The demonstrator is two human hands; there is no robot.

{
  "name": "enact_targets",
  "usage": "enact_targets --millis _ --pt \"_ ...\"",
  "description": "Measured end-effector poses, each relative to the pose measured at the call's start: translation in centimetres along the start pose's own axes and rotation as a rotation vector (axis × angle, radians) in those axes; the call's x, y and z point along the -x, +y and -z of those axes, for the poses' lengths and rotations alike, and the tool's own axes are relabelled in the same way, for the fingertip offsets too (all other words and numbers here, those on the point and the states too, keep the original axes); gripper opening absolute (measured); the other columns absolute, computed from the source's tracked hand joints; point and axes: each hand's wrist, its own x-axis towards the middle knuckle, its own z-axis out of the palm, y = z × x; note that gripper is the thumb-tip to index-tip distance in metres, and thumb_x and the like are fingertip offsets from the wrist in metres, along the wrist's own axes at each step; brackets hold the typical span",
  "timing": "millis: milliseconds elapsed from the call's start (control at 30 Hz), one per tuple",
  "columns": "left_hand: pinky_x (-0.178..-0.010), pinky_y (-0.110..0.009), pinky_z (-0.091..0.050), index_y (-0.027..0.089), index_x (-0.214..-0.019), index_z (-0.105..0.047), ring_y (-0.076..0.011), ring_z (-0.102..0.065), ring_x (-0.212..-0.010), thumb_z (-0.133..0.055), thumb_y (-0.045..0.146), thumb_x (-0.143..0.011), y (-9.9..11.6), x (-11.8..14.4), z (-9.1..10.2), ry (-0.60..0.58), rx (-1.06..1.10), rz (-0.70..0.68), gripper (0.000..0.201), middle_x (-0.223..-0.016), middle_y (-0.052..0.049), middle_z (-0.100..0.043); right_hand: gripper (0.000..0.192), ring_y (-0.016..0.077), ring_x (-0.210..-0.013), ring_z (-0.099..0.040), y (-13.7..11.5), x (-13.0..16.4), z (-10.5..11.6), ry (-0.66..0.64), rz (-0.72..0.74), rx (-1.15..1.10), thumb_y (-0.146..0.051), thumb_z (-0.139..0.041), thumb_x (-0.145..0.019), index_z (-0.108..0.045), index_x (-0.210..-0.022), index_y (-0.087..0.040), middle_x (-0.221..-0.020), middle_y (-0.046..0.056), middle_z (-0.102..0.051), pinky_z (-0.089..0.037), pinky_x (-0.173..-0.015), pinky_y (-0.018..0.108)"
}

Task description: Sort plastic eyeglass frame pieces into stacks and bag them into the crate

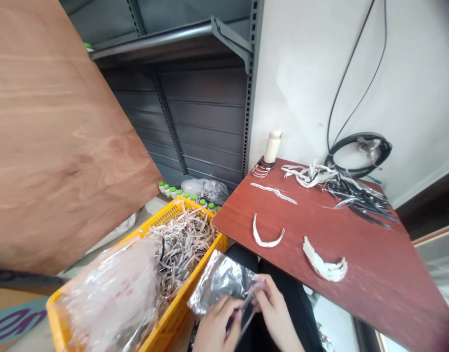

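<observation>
Both hands work at a clear plastic bag [222, 283] held low over the lap: the left hand [213, 330] is curled under its near edge with fingers closed on the film, and the right hand [273, 313] pinches the bag's mouth between thumb and fingertips, closed on the plastic. The bag shows dark, glossy contents, too crumpled to make out piece by piece. The step in hand looks like opening or working the mouth of the bag; the next move would call for a steady pinch on both sides of the thin film so that it parts without spilling. Just left of the left hand stands a yellow crate [180, 305], heaped with pale and brownish curved bands, a second, larger bag [114, 293] of cloudy plastic lying on top at its near end. Beyond the right hand runs a red table [374, 254], bearing a white curved band [267, 237] alone, a stack of white bands [325, 264] nearer the right, and farther off a tangle of white and black bands [341, 188]. A pale bottle [272, 145] stands at the table's far corner, against the wall.
</observation>
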Motion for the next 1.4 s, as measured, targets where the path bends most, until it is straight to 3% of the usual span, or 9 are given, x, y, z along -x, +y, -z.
enact_targets --millis 200,367,467,600,667,767,900,1100,1400 --pt "-0.073 -0.022 -0.057 0.027 -0.104 -0.057 -0.0133 -0.072 -0.083 -0.045 0.035 -0.097 -1.1 0.6 -0.4 0.262 0.015 0.178 0.015 -0.098 -0.002 -0.073 0.03 0.019 -0.075 -0.069 -0.6 0.7 -0.8 -0.087 0.068 0.188 -0.024 -0.058 -0.078 -0.059 -0.108 -0.023 -0.083 0.0 -0.072 -0.053 -0.074 0.029" --pt "-0.079 -0.025 -0.058 0.024 -0.092 -0.06 -0.0157 -0.071 -0.097 -0.041 0.023 -0.096 -1.3 0.2 0.0 0.468 -0.17 -0.003 0.019 -0.113 -0.008 -0.07 0.027 0.0182 -0.071 -0.069 0.0 1.1 -2.0 -0.167 0.081 0.281 -0.016 -0.051 -0.078 -0.061 -0.103 -0.022 -0.076 -0.001 -0.071 -0.052 -0.071 0.028" --pt "-0.084 -0.025 -0.057 0.025 -0.087 -0.065 -0.0147 -0.069 -0.101 -0.042 0.013 -0.092 -1.9 0.3 -0.2 0.426 -0.277 -0.186 0.027 -0.121 -0.005 -0.069 0.028 0.0185 -0.07 -0.068 -0.6 1.5 -1.1 -0.12 0.114 0.356 -0.025 -0.052 -0.088 -0.059 -0.115 -0.022 -0.078 0.0 -0.071 -0.053 -0.068 0.028" --pt "-0.082 -0.025 -0.058 0.026 -0.112 -0.066 -0.0147 -0.07 -0.098 -0.041 0.012 -0.092 -3.3 0.4 -1.9 0.369 -0.32 -0.252 0.035 -0.116 -0.004 -0.071 0.024 0.0195 -0.086 -0.068 -3.3 2.3 2.8 -0.046 0.358 0.543 -0.033 -0.055 -0.094 -0.063 -0.116 -0.028 -0.098 0.003 -0.071 -0.054 -0.079 0.03" --pt "-0.083 -0.026 -0.058 0.024 -0.119 -0.063 -0.0154 -0.07 -0.098 -0.043 0.013 -0.092 -3.8 0.3 -2.8 0.364 -0.32 -0.219 0.035 -0.113 -0.005 -0.073 0.02 0.0215 -0.097 -0.066 -4.6 2.4 6.0 0.126 0.505 0.636 -0.035 -0.055 -0.095 -0.066 -0.111 -0.029 -0.105 0.004 -0.07 -0.052 -0.087 0.033" --pt "-0.084 -0.027 -0.058 0.024 -0.121 -0.062 -0.0162 -0.07 -0.098 -0.047 0.015 -0.092 -4.3 0.3 -3.7 0.363 -0.319 -0.183 0.034 -0.111 -0.004 -0.073 0.02 0.0264 -0.103 -0.063 -5.5 1.8 11.2 0.515 0.62 0.792 -0.042 -0.06 -0.092 -0.067 -0.103 -0.027 -0.105 0.007 -0.069 -0.047 -0.092 0.041" --pt "-0.084 -0.027 -0.058 0.025 -0.123 -0.062 -0.0169 -0.069 -0.1 -0.05 0.02 -0.092 -4.9 0.3 -4.0 0.356 -0.314 -0.206 0.034 -0.113 -0.005 -0.073 0.027 0.0297 -0.105 -0.06 -4.5 0.9 15.8 0.665 0.624 0.984 -0.05 -0.057 -0.091 -0.068 -0.093 -0.025 -0.108 0.009 -0.067 -0.042 -0.093 0.047" --pt "-0.084 -0.027 -0.058 0.027 -0.124 -0.062 -0.0172 -0.07 -0.1 -0.05 0.023 -0.092 -5.6 0.1 -4.1 0.362 -0.309 -0.231 0.034 -0.113 -0.004 -0.073 0.024 0.0294 -0.107 -0.058 -3.0 0.7 15.9 0.652 0.593 1.09 -0.044 -0.054 -0.094 -0.067 -0.104 -0.026 -0.115 0.009 -0.065 -0.042 -0.093 0.047" --pt "-0.082 -0.026 -0.058 0.026 -0.122 -0.062 -0.0169 -0.071 -0.096 -0.048 0.024 -0.092 -5.5 -0.2 -4.0 0.399 -0.321 -0.281 0.033 -0.109 -0.002 -0.074 0.018 0.028 -0.108 -0.056 -3.3 0.6 14.9 0.707 0.586 1.063 -0.039 -0.054 -0.094 -0.065 -0.1 -0.026 -0.114 0.008 -0.064 -0.038 -0.098 0.05"
